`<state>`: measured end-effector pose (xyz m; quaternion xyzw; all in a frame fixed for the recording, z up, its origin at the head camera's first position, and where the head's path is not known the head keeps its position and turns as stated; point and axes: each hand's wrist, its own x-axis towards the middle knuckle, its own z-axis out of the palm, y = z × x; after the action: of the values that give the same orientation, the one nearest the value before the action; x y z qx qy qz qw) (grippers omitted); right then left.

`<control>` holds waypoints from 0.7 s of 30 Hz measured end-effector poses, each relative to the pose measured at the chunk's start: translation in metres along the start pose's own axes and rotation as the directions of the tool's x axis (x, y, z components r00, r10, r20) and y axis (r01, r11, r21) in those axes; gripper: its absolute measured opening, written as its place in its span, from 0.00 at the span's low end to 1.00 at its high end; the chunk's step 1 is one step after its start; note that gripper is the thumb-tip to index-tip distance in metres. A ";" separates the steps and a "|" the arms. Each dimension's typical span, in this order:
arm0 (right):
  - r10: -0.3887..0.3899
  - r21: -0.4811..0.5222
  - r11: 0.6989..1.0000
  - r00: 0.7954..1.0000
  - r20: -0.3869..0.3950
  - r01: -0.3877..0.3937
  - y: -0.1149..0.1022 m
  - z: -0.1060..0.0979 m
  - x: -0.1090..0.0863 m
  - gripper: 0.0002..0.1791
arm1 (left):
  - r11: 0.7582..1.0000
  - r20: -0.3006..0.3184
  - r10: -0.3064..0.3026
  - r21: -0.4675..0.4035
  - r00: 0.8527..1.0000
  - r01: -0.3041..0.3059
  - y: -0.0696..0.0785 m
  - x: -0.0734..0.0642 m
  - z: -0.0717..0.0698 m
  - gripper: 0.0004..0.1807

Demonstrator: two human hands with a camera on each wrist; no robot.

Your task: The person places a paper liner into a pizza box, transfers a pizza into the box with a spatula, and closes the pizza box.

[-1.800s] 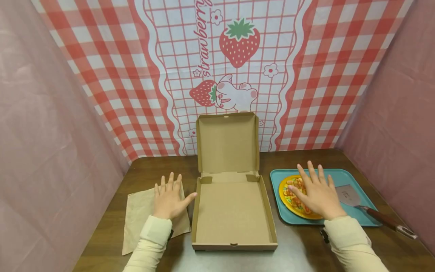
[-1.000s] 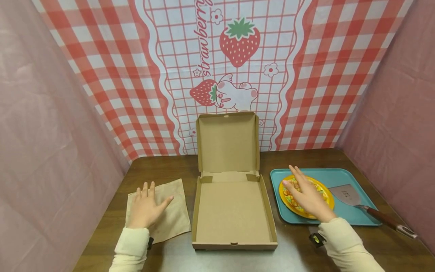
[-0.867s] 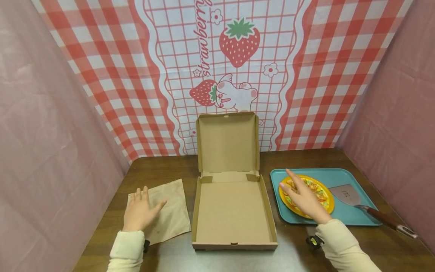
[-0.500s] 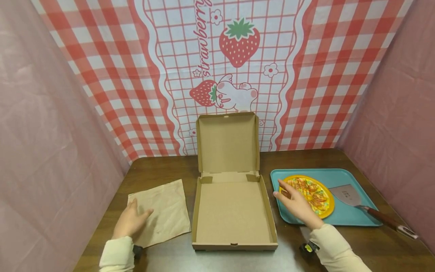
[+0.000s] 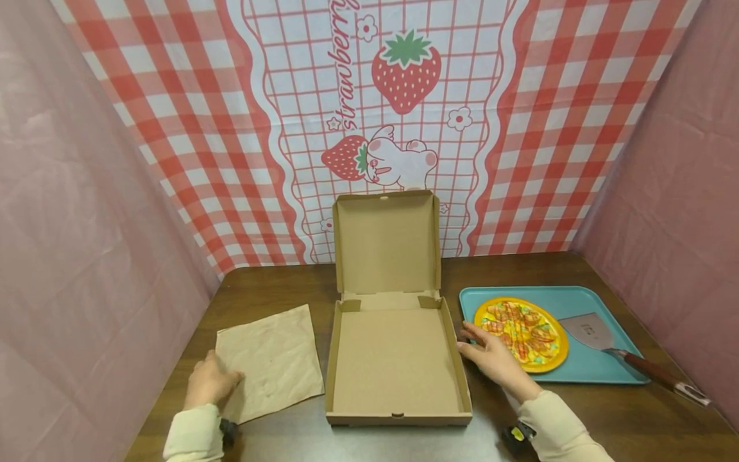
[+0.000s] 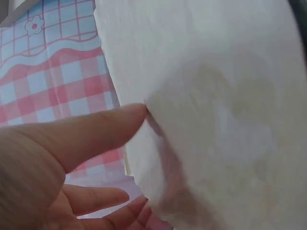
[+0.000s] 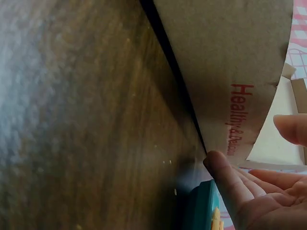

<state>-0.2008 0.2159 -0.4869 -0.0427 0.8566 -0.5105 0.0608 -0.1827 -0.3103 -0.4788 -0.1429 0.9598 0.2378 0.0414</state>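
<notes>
My left hand point(image 5: 209, 382) is at the left edge of a flat piece of brown kraft paper point(image 5: 277, 362); whether it is a sheet or a bag cannot be told. In the left wrist view the thumb point(image 6: 115, 125) lies over the paper's face, and the other fingers are along its edge. My right hand point(image 5: 498, 360) is beside the right wall of a cardboard pizza box point(image 5: 398, 359) whose lid stands up. In the right wrist view a fingertip is at the foot of the printed wall, with the thumb point(image 7: 292, 129) apart above.
To the right is a teal tray point(image 5: 583, 298) bearing a toy-like pizza point(image 5: 522, 333) with a yellow rim. A metal spatula point(image 5: 589, 330) lies on it, its wooden handle reaching past the tray's corner. A checked strawberry cloth point(image 5: 404, 147) hangs behind the brown table point(image 5: 277, 282).
Both hands have come down and towards me. The left moved left from above the paper to its edge; the right moved left from over the pizza to the box wall.
</notes>
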 end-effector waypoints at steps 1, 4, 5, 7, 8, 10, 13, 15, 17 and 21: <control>0.004 0.009 1.000 1.000 0.009 -0.004 0.000 0.001 -0.001 0.36 | 1.000 -0.009 0.001 -0.003 1.000 -0.001 -0.001 0.000 0.000 0.45; 0.010 0.043 0.999 1.000 0.030 -0.011 0.001 0.003 -0.002 0.36 | 1.000 -0.022 -0.001 -0.022 1.000 0.000 -0.004 0.000 -0.001 0.40; 0.009 0.058 0.998 0.999 0.039 -0.011 0.001 0.003 -0.002 0.36 | 1.000 -0.026 0.002 -0.030 1.000 -0.003 -0.005 0.001 -0.001 0.39; 0.010 0.085 0.996 0.999 0.053 -0.014 0.002 0.005 -0.003 0.36 | 0.999 -0.028 0.008 -0.045 1.000 -0.009 -0.008 0.002 -0.002 0.37; 0.011 0.095 0.995 0.998 0.056 -0.017 0.002 0.006 -0.003 0.35 | 0.998 -0.025 0.007 -0.057 1.000 -0.009 -0.010 0.003 -0.002 0.36; 0.015 0.103 0.994 0.998 0.059 -0.021 0.003 0.007 -0.003 0.34 | 0.997 -0.017 0.008 -0.081 1.000 -0.009 -0.013 0.004 -0.003 0.35; 0.016 0.094 0.995 0.999 0.049 -0.021 0.005 0.010 -0.002 0.33 | 0.992 -0.002 -0.007 -0.130 1.000 0.007 -0.016 0.006 -0.004 0.31; 0.009 0.087 0.996 0.999 0.045 -0.012 0.006 0.011 -0.001 0.31 | 0.988 0.000 -0.012 -0.155 1.000 0.011 -0.018 0.007 -0.005 0.28; -0.004 0.083 0.997 0.999 0.041 0.001 0.007 0.012 -0.001 0.30 | 0.984 -0.008 -0.014 -0.175 1.000 0.013 -0.020 0.007 -0.006 0.25; -0.014 0.084 0.996 0.999 0.036 0.011 0.008 0.013 0.000 0.29 | 0.975 -0.026 -0.017 -0.223 1.000 0.011 -0.025 0.005 -0.007 0.23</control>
<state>-0.1987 0.2084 -0.4997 -0.0550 0.8329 -0.5456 0.0748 -0.1800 -0.3360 -0.4847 -0.1565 0.9265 0.3418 0.0134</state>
